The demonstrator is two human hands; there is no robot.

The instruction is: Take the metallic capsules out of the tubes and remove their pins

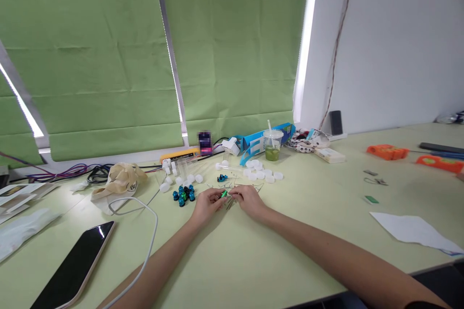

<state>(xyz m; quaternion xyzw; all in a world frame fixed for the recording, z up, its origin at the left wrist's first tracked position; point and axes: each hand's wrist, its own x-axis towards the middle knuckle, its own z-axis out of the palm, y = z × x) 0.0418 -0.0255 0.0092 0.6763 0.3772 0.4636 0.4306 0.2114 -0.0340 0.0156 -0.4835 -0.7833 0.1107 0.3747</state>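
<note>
Over the middle of the pale table, my left hand (206, 206) has its fingers closed on a small green part (224, 194). My right hand (250, 200) is close beside it, fingers pinched at the right side of the same part, perhaps on its thin wire. Thin metal pieces (229, 203) lie under and around the fingertips. A cluster of small blue and black parts (183, 195) with some green sits left of my left hand. Another small blue part (222, 178) lies just beyond my hands. Fine detail between the fingertips is too small to make out.
White round caps (259, 169) are scattered behind my hands, near a cup of green drink (272, 147) and a blue box (253, 142). A tablet (74, 268), a white cable (154, 231) and a cloth bag (118, 186) lie left. Orange objects (387, 151) and paper (415, 229) are right.
</note>
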